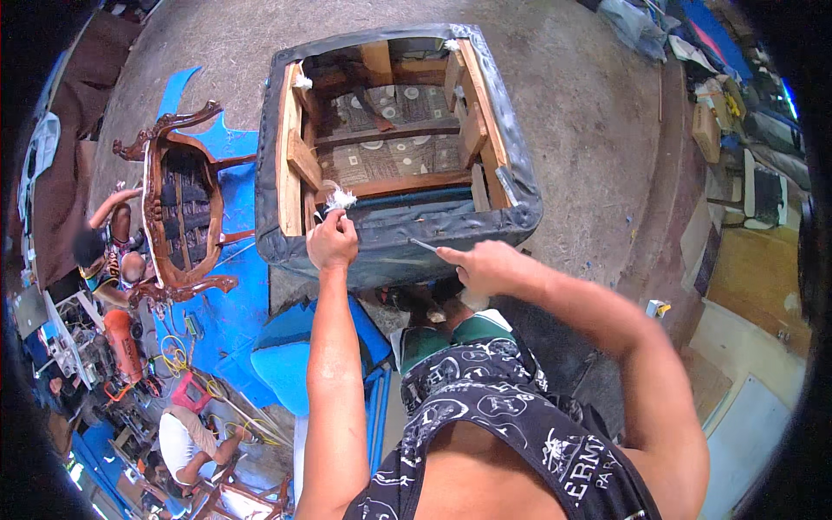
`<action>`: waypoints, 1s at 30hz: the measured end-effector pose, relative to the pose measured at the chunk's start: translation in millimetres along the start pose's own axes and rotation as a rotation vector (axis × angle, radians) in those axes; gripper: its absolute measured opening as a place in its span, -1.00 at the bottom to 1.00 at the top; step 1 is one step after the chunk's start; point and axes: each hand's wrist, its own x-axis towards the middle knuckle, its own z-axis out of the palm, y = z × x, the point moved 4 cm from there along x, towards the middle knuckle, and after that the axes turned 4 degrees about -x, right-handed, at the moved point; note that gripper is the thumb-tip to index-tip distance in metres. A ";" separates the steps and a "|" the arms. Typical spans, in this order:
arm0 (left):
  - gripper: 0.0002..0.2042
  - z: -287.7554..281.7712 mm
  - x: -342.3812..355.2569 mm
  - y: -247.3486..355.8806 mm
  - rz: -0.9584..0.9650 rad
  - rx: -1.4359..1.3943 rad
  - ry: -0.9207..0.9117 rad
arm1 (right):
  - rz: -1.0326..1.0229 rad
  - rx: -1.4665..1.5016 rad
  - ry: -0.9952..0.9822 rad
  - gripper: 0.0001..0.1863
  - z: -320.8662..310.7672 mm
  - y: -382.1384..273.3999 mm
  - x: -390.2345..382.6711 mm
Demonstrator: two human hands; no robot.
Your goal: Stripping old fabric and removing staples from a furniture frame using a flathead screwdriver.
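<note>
In front of me lies an upturned upholstered seat, its dark cover (390,251) wrapped around an open wooden frame (290,165). At the frame's near left corner my left hand (334,241) is closed, fingers pinched together. A tuft of white stuffing (341,199) sticks up just beyond those fingertips; what they grip is hidden. My right hand (492,270) holds a thin metal tool (423,245) with its index finger stretched along it. The tool's tip points left, over the seat's near side; its exact kind is unclear.
To the left, a carved wooden chair frame (186,208) lies by a blue sheet (234,347), with a co-worker's arm (117,201) beside it. Another person (184,442) sits lower left. Yellow cord (176,355) trails nearby. Boards (754,295) and boxes (706,130) line the right side.
</note>
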 end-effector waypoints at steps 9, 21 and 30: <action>-0.77 0.7 0.6 1.7 -0.001 -0.032 -0.026 | 0.035 0.346 0.345 -0.44 84.2 17.2 14.3; -0.82 0.9 -2.4 -7.9 0.058 -0.052 0.082 | 0.056 0.072 0.101 -0.46 9.7 1.5 5.1; -0.86 3.1 -5.0 -11.0 0.079 -0.073 0.092 | 0.120 0.014 0.024 -0.46 -0.4 -10.2 7.8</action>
